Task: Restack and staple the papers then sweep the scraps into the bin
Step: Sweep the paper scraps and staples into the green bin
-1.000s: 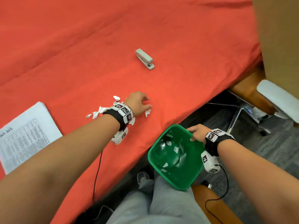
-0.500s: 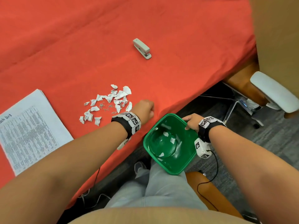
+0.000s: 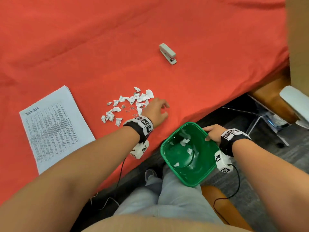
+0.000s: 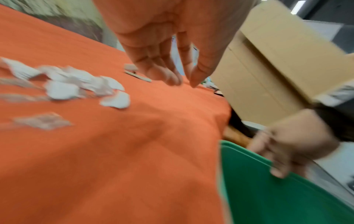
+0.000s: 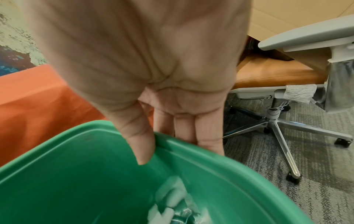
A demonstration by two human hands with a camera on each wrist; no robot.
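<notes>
Scraps (image 3: 127, 104) just left of the left hand's (image 3: 155, 111) loose, empty fingers (image 4: 162, 71) are best being swept in one low pass toward the bin (image 3: 168, 158), which is being gripped at its rim by the right hand (image 3: 213, 133).

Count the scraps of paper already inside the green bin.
4 scraps show in the head view, inside the green bin: two at its far wall, one near the middle, one at the near-left. More may be hidden; the right wrist view is blurred.

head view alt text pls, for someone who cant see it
Seen from above, a person's right hand holds a green bin below the edge of a red-covered table, while the left hand reaches beside a pile of torn paper scraps. A printed paper stack and a stapler also lie on the cloth.
</notes>
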